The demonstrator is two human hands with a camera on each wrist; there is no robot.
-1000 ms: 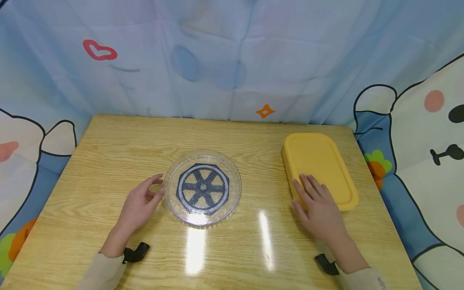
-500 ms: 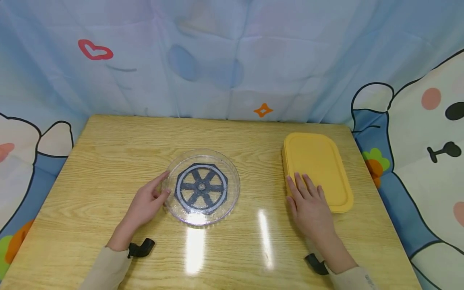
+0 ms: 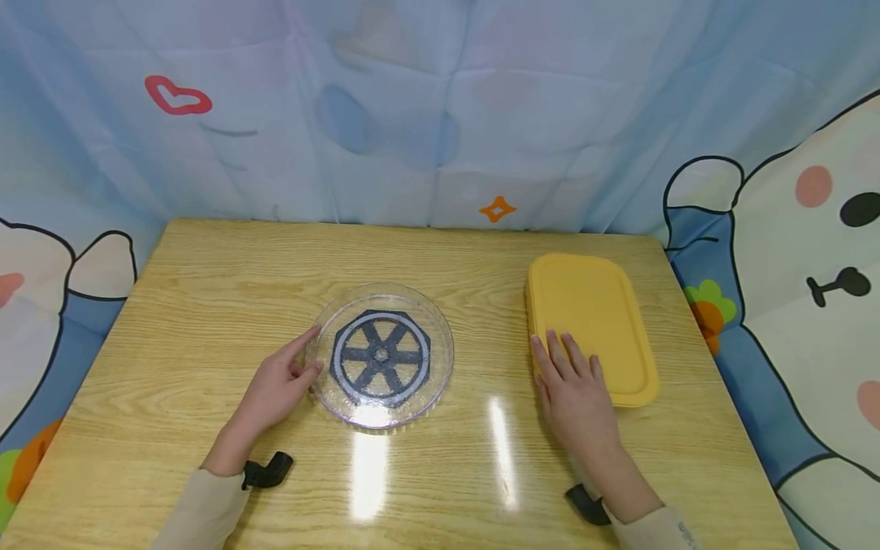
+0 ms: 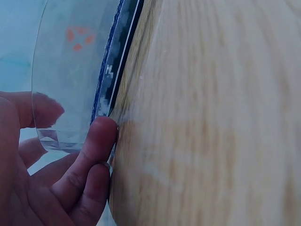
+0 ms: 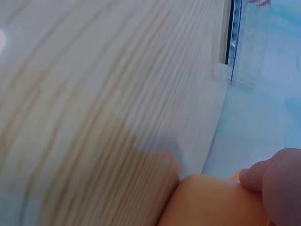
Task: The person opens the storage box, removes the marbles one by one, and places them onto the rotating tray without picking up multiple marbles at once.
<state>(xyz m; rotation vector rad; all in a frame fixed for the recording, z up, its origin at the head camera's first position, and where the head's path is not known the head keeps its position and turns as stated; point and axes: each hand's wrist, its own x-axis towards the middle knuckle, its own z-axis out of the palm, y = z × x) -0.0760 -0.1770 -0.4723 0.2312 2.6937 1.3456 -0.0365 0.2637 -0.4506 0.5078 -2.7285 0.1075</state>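
A round, clear plastic dish (image 3: 381, 354) with a dark, six-spoked wheel shape in its base sits on the wooden table, left of centre. My left hand (image 3: 271, 386) is at its left edge, index finger and thumb spread apart along the rim. In the left wrist view one fingertip (image 4: 99, 134) is low against the dish's dark base strip (image 4: 117, 56), and another finger shows through the clear wall. A yellow lidded box (image 3: 594, 321) lies to the right. My right hand (image 3: 580, 397) rests on its near left part, fingers extended over the lid.
The wooden table (image 3: 481, 267) reaches back to a blue printed curtain (image 3: 385, 114). Between dish and box lies a stretch of table with bright light reflections (image 3: 504, 451). Black wrist mounts (image 3: 270, 470) sit on both wrists.
My left hand has moved right to the dish's rim and stayed there. My right hand and the yellow box under it have shifted left. The dish has hardly moved.
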